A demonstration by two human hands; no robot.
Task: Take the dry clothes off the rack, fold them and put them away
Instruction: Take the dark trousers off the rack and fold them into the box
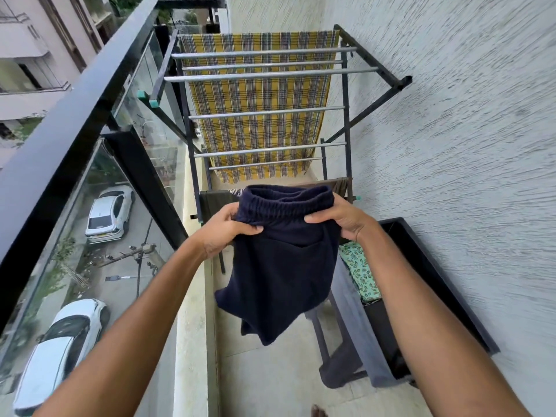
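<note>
Near rack (255, 74), shorts (282, 266): hung by waistband, likely flattening for fold.
Hands: left hand (224, 233), right hand (346, 219) pinched waistband ends.

Both hands, left hand (224, 228) and right hand (340, 218), grip the navy shorts (282, 266) by the waistband before the rack (264, 73).
</note>
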